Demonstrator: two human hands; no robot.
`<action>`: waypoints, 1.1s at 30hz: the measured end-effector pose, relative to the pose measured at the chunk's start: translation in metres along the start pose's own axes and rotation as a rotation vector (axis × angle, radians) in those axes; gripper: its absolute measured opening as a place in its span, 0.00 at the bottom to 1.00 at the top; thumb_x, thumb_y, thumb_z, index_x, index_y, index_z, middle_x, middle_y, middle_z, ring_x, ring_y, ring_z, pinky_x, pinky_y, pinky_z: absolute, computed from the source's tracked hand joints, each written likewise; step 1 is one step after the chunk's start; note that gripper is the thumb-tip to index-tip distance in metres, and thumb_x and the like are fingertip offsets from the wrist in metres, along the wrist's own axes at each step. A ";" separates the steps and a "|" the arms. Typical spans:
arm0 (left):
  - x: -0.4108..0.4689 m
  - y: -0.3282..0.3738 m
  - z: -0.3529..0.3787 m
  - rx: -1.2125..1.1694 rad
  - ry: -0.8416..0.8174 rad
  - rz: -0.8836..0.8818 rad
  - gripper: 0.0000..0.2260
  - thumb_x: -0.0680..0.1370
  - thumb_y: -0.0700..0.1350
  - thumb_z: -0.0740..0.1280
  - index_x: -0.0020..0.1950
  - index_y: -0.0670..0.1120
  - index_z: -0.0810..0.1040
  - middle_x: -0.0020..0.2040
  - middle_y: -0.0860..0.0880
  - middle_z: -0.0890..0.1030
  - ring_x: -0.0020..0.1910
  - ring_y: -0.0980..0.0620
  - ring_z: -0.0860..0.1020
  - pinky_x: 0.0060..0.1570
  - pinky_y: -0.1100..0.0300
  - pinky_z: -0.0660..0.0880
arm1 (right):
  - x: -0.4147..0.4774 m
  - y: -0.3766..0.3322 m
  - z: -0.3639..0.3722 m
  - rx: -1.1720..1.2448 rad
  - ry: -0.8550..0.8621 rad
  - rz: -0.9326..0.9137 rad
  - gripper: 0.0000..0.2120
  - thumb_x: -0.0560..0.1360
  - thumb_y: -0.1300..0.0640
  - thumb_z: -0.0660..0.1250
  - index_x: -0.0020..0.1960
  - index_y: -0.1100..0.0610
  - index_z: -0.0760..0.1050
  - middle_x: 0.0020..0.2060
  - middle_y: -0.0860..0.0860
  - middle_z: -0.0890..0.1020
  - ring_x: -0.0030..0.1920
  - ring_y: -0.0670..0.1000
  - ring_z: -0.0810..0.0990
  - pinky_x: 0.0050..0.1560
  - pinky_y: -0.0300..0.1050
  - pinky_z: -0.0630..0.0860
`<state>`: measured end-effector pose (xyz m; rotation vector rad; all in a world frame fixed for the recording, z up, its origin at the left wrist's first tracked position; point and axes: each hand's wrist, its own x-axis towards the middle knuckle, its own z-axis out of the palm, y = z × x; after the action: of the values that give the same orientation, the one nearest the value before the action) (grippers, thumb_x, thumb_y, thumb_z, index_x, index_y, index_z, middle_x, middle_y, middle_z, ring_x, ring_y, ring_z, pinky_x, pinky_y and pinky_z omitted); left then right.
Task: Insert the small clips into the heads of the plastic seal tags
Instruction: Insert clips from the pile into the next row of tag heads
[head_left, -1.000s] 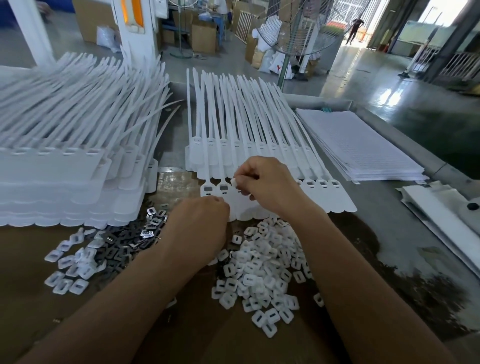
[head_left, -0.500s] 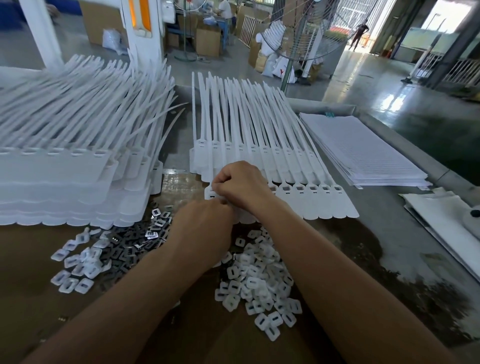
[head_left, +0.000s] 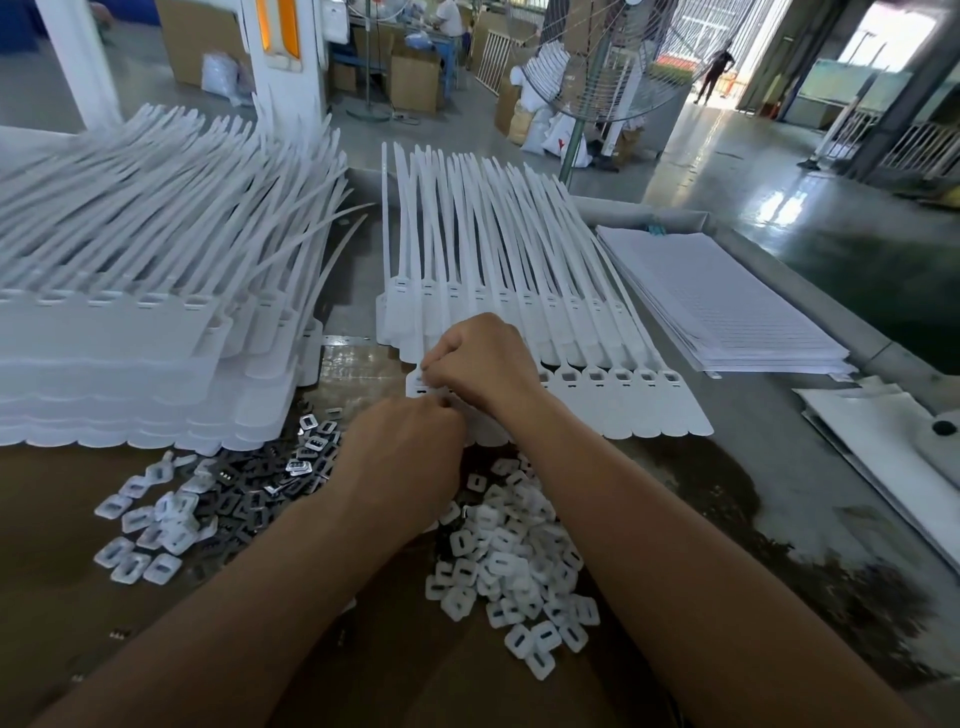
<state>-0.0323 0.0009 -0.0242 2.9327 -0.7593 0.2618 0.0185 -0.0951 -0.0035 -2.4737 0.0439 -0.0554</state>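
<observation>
- right hand (head_left: 483, 364) clenched, thumb and forefinger pinching the leftmost head of the front strip of seal tags (head_left: 639, 405); can't tell if a clip sits between the fingertips
- left hand (head_left: 405, 452) back-up to camera, knuckles touching the same strip just below the right hand; fingers tucked under and hidden, so can't tell whether it grips anything
- front strip lies flat on the table (head_left: 415, 670), heads in a row, open square sockets visible on the heads right of the hands
- second row of tags (head_left: 498, 296) lies just behind, tails pointing away
- pile of white clips (head_left: 509, 561) between the forearms, near edge of the strip
- dark metal clips (head_left: 249, 493) left of the left wrist, more white clips (head_left: 145, 525) beside them
- tall stack of tags (head_left: 130, 343) at far left
- stack of white sheets (head_left: 727, 312) at right
- table surface brown, worn grey at right
- behind: standing fan (head_left: 613, 62), cardboard boxes (head_left: 415, 83), shiny concrete floor (head_left: 753, 208), person (head_left: 719, 73) in a bright doorway
</observation>
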 end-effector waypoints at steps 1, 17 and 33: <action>0.000 0.000 0.000 0.005 -0.007 0.000 0.12 0.76 0.41 0.57 0.55 0.47 0.77 0.52 0.50 0.79 0.46 0.52 0.78 0.44 0.61 0.73 | 0.002 0.000 -0.001 0.000 -0.024 0.015 0.08 0.66 0.65 0.66 0.43 0.64 0.81 0.43 0.56 0.84 0.47 0.54 0.81 0.49 0.52 0.79; -0.001 0.001 0.000 -0.014 -0.008 -0.005 0.13 0.76 0.41 0.57 0.56 0.48 0.76 0.53 0.50 0.79 0.47 0.51 0.78 0.43 0.60 0.72 | -0.004 0.004 -0.007 0.020 -0.087 -0.115 0.11 0.65 0.65 0.71 0.35 0.49 0.78 0.30 0.40 0.77 0.45 0.47 0.80 0.51 0.49 0.78; -0.003 0.002 0.000 0.031 0.020 -0.002 0.13 0.77 0.42 0.55 0.57 0.48 0.75 0.54 0.50 0.77 0.51 0.50 0.76 0.41 0.62 0.64 | -0.004 -0.003 -0.005 0.194 -0.254 -0.169 0.13 0.71 0.72 0.62 0.49 0.61 0.81 0.44 0.55 0.84 0.48 0.48 0.82 0.50 0.38 0.78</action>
<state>-0.0358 0.0005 -0.0242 2.9549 -0.7556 0.3052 0.0146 -0.0951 0.0022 -2.2666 -0.2671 0.1746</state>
